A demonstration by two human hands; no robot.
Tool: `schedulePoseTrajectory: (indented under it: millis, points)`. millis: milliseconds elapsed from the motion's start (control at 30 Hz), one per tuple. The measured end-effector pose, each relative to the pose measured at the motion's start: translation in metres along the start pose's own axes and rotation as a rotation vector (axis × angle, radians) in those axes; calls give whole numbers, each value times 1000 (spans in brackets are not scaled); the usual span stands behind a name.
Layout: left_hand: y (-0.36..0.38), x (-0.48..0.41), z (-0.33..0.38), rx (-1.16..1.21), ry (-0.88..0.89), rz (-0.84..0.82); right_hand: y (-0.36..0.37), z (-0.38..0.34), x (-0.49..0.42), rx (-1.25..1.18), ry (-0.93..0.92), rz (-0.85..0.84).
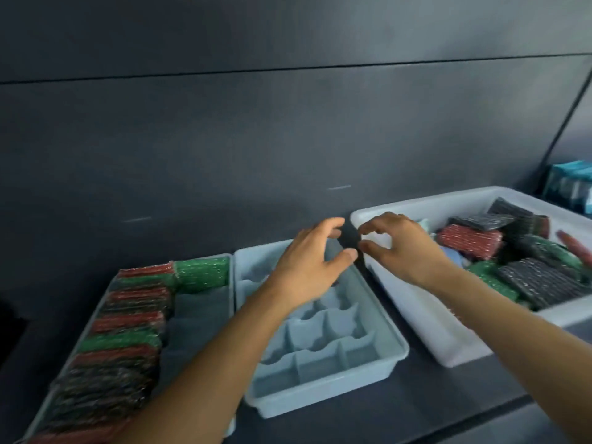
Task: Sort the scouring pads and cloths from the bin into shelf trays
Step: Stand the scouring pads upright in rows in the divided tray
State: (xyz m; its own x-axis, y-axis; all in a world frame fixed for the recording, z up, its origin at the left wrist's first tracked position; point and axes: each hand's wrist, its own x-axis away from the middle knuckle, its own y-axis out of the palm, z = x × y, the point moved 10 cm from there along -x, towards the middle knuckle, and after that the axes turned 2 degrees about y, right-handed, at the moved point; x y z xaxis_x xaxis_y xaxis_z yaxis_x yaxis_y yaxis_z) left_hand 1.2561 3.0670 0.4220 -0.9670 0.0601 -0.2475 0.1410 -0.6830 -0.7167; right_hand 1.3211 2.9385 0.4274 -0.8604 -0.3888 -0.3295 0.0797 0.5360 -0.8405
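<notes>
The fingers of the right hand are bent in a loose claw, thumb apart from the rest, and clamp nothing. They hang over the left back corner of the white bin. The left hand is just left of the bin, its fingers also spread and empty, above the back end of the divided pale-blue tray. The unsorted goods lie in the bin, on the right hand's wrist side. A pale blue cloth sits just beside the wrist, and a red scouring pad beyond it lies flat, long axis across the bin. Green and black pads are heaped further right. The right hand is clearly nearer and likely need only draw back rightward. Furthest left of the bin, a second tray holds a row of pads standing on edge.
</notes>
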Motion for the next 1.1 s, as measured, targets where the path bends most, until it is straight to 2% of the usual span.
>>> schedulePoseTrajectory:
  millis: [100,200,300,367,467,533,700,867,967,1100]
  points:
    - [50,-31,38,79,41,-101,-28,75,1,65,127,-3]
    - [101,-68,62,155,17,-213,-42,151,-3,176,250,-83]
    - [147,-104,70,301,-103,-310,-57,213,-13,259,304,-95]
    - [170,-126,67,381,-200,-316,-66,242,-22,320,347,-112]
    - [205,-155,55,428,-343,-313,-58,278,-33,361,400,-234]
    - [224,-168,54,410,-410,-315,-51,296,-40,331,420,-287]
    - [258,-195,59,87,-364,-346,-37,303,-51,253,353,-306]
    - [253,-206,48,-31,-369,-266,-47,305,-51,223,372,-221]
    - [248,-206,46,117,-374,-280,-67,295,-51,212,380,-100]
    - [212,-196,49,351,-311,-148,-108,261,-40,146,367,191]
